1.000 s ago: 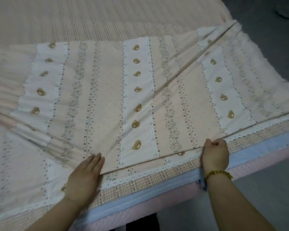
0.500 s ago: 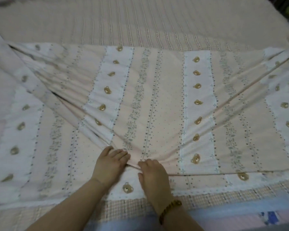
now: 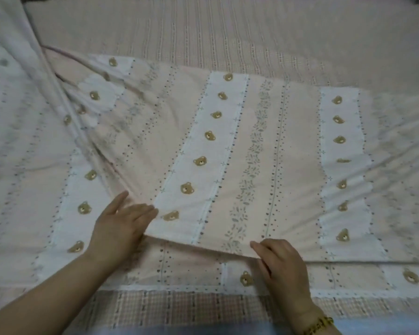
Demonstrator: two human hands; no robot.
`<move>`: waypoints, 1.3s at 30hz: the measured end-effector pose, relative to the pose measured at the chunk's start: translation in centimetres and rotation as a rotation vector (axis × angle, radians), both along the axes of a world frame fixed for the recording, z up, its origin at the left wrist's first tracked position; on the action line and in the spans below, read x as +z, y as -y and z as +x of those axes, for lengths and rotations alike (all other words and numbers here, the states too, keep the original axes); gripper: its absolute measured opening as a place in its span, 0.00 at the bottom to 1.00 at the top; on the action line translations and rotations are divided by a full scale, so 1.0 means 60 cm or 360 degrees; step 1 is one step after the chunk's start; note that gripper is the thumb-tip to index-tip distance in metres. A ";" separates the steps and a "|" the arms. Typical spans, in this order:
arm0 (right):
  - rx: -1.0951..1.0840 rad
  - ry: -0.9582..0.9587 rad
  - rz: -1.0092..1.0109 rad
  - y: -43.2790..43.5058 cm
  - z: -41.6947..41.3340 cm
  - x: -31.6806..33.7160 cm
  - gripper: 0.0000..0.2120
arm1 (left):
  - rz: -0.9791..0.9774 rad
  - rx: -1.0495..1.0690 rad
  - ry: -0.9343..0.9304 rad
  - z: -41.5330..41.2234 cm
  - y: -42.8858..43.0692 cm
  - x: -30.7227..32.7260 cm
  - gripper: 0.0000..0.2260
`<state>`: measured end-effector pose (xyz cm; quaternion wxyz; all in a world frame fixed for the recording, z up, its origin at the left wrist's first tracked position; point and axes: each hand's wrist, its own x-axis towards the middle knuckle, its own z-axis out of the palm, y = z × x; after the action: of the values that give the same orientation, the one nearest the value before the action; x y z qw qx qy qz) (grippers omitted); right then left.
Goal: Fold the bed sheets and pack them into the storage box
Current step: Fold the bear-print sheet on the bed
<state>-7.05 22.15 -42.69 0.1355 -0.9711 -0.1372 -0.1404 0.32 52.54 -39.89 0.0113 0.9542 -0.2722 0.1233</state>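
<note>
The bear-print bed sheet (image 3: 252,153) lies doubled over on the striped bed (image 3: 228,32), which stretches wide beyond the sheet's far edge. At its near folded edge the left hand (image 3: 121,228) lies flat, grip apart. The right hand (image 3: 281,262) touches that edge with straight fingers, grip apart.

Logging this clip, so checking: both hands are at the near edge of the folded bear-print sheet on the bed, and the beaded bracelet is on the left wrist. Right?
Not quite: the head view shows the beaded bracelet on the right wrist, behind the right hand; the wrist of the left hand is bare. The rest holds.
</note>
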 end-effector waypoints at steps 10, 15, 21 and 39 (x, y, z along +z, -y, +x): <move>0.0338 -0.0406 -0.0166 -0.085 0.005 -0.033 0.27 | -0.0122 0.0307 -0.0434 -0.108 0.017 -0.090 0.11; 0.0558 -0.0373 -0.0137 -0.207 0.044 -0.025 0.20 | 0.0096 0.0300 -0.0345 -0.079 -0.028 -0.068 0.14; 0.0407 -0.0432 -0.0187 -0.326 0.070 -0.032 0.21 | 0.0212 0.0268 -0.0233 -0.006 -0.140 -0.068 0.14; -0.0174 -0.0311 0.0105 -0.592 0.143 -0.029 0.13 | 0.0350 -0.0633 -0.0002 0.253 -0.393 -0.086 0.10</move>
<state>1.54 57.65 -44.43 0.1722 -0.9812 -0.0654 -0.0568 15.52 76.13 -45.03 -0.0684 0.8774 -0.4668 0.0875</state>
